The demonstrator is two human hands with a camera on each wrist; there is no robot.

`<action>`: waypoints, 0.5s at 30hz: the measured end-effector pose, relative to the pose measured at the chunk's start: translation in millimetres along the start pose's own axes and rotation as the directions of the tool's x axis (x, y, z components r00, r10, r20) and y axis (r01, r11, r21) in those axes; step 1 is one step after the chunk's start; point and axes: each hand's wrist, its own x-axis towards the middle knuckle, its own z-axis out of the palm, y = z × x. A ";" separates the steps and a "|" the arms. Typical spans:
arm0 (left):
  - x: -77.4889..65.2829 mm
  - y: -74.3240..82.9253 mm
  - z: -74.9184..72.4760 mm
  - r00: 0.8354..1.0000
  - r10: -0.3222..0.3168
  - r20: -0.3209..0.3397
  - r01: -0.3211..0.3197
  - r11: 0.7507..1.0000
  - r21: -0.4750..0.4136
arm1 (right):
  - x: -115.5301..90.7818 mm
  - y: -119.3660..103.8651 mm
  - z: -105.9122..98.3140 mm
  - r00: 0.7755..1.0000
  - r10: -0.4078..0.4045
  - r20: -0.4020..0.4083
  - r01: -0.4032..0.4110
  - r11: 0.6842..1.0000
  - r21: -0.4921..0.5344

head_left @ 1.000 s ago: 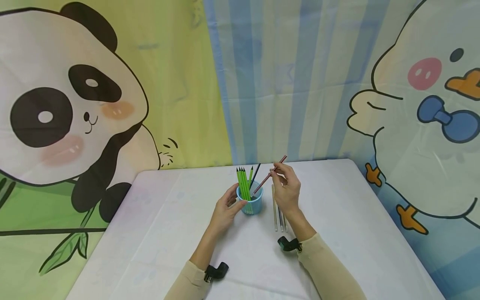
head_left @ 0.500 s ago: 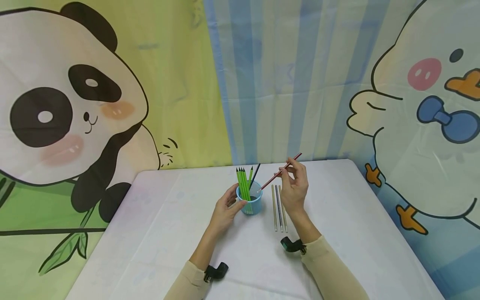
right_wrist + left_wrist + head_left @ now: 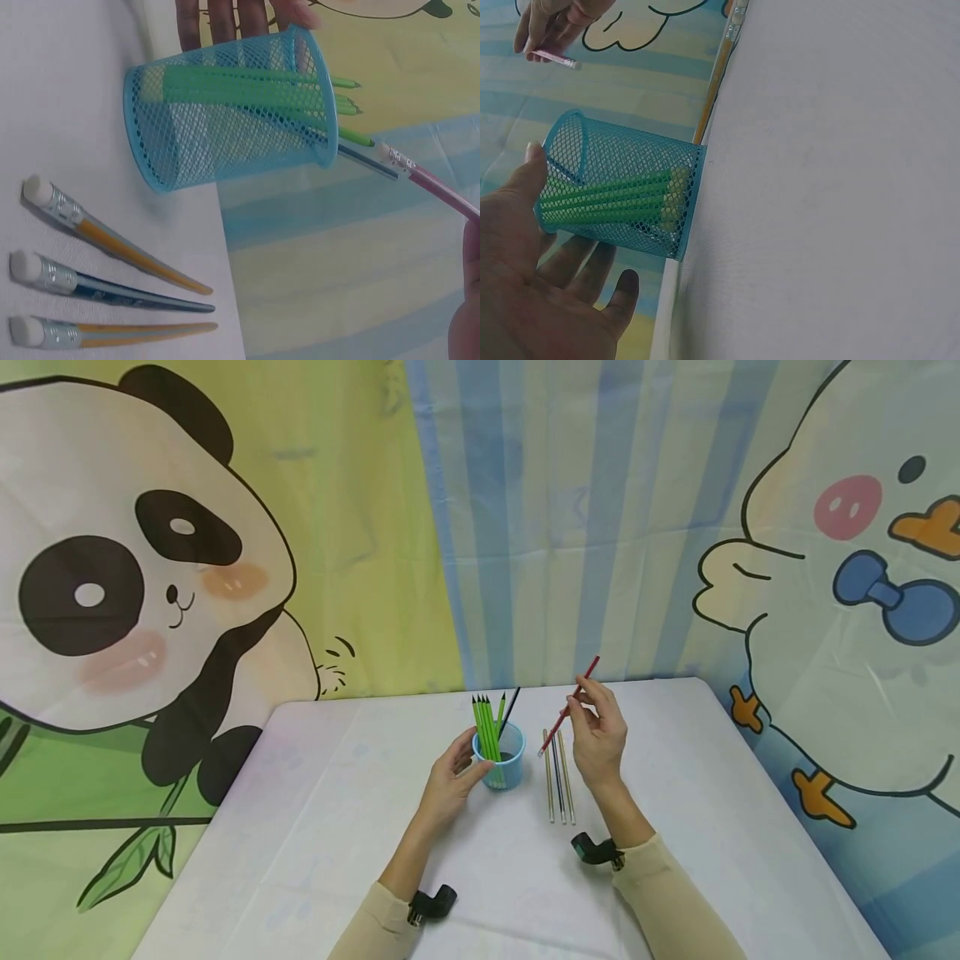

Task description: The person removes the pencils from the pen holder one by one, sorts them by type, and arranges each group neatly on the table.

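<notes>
First, at the left, a printed cartoon panda [image 3: 82, 602] fills the backdrop [image 3: 360, 527] behind a white-covered table [image 3: 300, 835]. Near the table's middle, a person's left hand [image 3: 448, 781] holds a light-blue mesh cup with a round rim [image 3: 512, 773], thumb at the near rim and fingers along the left side; this probably keeps so light a cup from tipping while leaving its mouth uncovered. Inside, bright-green pencils [image 3: 487, 735] stand bunched at the left, sharpened tips up, and a slim dark-blue pencil [image 3: 510, 710] leans right, seemingly propped by the wall. Just right of the cup, a gold-striped pencil [image 3: 142, 259], a navy-and-silver pencil [image 3: 135, 297] and a second gold-striped pencil [image 3: 142, 332] lie side by side, white eraser ends toward the person, apparently spaced for lifting singly. To their right, raised above the table, the right hand [image 3: 600, 739] pinches a glossy red pencil [image 3: 555, 729] between thumb and fingers, eraser end slanting down-left, apart from the cup; that mid-length grip likely leaves both ends free.
</notes>
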 end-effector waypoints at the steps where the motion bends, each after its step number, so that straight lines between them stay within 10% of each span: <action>1: -0.1 0.2 0.0 1.000 -0.004 -0.001 0.004 1.000 0.000 | 0.5 0.4 -1.5 1.000 0.003 0.004 -0.003 1.000 -0.010; 15: 0.7 -1.1 0.4 1.000 0.001 -0.008 -0.001 1.000 -0.009 | 8.9 -20.0 -17.5 0.985 0.134 0.109 -0.112 0.975 -0.193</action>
